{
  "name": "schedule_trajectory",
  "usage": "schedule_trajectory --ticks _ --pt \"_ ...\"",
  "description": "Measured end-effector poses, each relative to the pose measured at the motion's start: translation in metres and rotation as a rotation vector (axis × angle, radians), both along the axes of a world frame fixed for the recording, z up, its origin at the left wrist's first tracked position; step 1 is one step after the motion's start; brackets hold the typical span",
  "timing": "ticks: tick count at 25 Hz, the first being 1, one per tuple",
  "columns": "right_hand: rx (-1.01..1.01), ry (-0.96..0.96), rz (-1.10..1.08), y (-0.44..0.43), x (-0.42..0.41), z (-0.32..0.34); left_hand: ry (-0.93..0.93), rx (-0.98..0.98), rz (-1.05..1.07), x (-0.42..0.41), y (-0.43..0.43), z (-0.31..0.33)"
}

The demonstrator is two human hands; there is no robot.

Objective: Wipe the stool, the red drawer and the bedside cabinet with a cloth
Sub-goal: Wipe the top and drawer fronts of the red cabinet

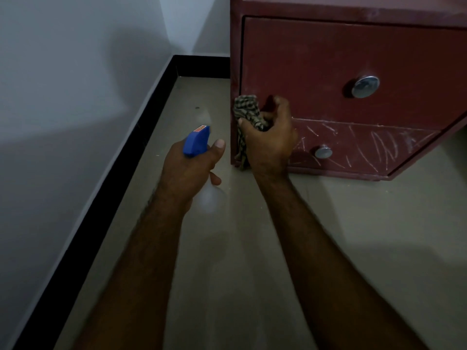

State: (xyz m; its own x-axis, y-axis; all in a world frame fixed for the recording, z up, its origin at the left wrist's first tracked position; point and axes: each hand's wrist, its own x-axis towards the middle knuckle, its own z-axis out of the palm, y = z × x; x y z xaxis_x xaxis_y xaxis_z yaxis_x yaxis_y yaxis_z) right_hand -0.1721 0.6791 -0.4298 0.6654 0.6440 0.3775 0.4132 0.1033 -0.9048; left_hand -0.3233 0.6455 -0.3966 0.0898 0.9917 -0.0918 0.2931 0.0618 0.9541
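Gripping cloth [249,109]: right hand [269,147], fingers clamped on it, at the red drawer's [328,59] lower left corner.
Left hand [188,170]: fingers curled round blue-topped spray bottle [197,142], above the floor [227,248].

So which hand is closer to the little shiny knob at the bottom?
The right hand, gripping the checked cloth, is just left of the small knob against the cabinet front. The left hand holds the spray bottle farther left, off the cabinet, over the floor.
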Motion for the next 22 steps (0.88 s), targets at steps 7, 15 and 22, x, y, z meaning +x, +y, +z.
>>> schedule_trajectory --ticks 7,15,22 --pt "0.157 -0.058 -0.032 0.013 -0.006 0.004 -0.026 -0.015 0.004 -0.006 0.002 -0.002" --pt "0.112 -0.141 -0.110 0.010 -0.018 -0.019 -0.046 -0.009 0.051 -0.013 0.008 -0.004" --pt "-0.047 -0.082 0.005 0.002 -0.014 -0.063 -0.065 0.001 0.081 -0.020 0.013 -0.006"
